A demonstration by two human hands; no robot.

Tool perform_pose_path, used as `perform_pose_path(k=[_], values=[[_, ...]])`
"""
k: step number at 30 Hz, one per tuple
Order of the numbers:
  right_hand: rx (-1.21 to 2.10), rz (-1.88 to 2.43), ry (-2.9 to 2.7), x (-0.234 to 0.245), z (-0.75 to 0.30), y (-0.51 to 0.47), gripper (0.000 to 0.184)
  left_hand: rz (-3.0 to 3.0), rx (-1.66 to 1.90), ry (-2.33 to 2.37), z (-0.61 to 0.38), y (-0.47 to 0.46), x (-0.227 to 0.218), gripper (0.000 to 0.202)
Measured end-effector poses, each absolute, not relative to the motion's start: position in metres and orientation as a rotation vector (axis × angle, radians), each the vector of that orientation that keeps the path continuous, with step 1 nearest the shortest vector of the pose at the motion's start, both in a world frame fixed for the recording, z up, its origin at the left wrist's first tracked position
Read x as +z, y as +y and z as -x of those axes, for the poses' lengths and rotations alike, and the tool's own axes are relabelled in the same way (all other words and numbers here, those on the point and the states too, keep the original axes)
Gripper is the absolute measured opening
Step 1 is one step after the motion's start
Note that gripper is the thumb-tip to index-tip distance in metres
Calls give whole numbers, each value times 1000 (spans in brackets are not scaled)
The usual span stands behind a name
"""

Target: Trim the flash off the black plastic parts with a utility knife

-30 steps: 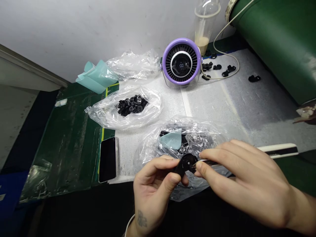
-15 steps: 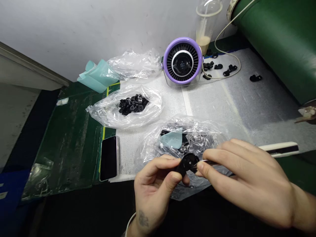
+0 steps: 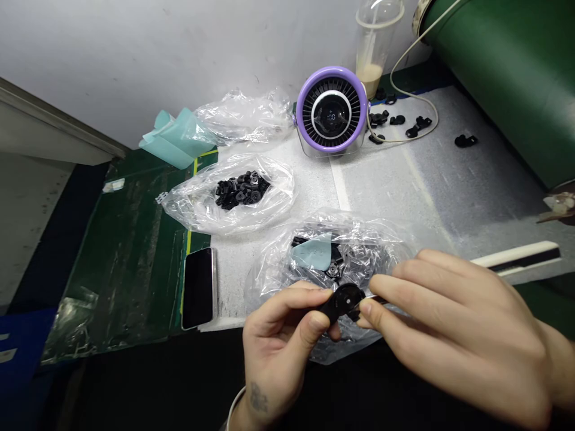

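Between its thumb and fingers, my left hand (image 3: 287,335) pinches a small round black plastic part (image 3: 345,300) with a short arm, its hollow side facing up. My right hand (image 3: 453,323) is closed on a slim tool that looks like a utility knife (image 3: 523,258). Its white handle with a black stripe sticks out to the right behind the hand. The tool's thin tip is at the part's right rim, mostly hidden by my fingertips. Beneath both hands lies an open clear plastic bag (image 3: 274,257) holding black parts and a light-blue sheet (image 3: 314,251).
A second clear bag (image 3: 188,206) holds a heap of black parts (image 3: 242,190). Behind stand a purple fan (image 3: 333,142) and a plastic cup (image 3: 371,72). Loose black parts (image 3: 398,120) lie by a cable. A phone (image 3: 198,287) is at left; a green cylinder (image 3: 507,66) is at right.
My right hand and the knife have shifted slightly right and down, with more of the handle showing. The black part has tilted and moved a little right in my left fingers.
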State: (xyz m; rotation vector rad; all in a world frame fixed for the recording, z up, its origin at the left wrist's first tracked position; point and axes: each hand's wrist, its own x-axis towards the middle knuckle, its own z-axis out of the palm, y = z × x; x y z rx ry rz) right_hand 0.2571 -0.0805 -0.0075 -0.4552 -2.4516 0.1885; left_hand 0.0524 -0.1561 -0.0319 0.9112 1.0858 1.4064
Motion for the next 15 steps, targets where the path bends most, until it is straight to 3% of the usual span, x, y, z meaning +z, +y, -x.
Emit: perform_pose_path(k=[9, 12, 15], values=[[207, 466, -2440, -5, -258, -82, 23, -922, 1385, 1040, -50, -156, -36, 11], [330, 501, -2427, -6, -257, -80, 28, -955, 1394, 1018, -50, -156, -35, 13], [580, 548, -2318, -9, -259, -77, 17, -1013, 1420, 1012, -50, -157, -33, 15]])
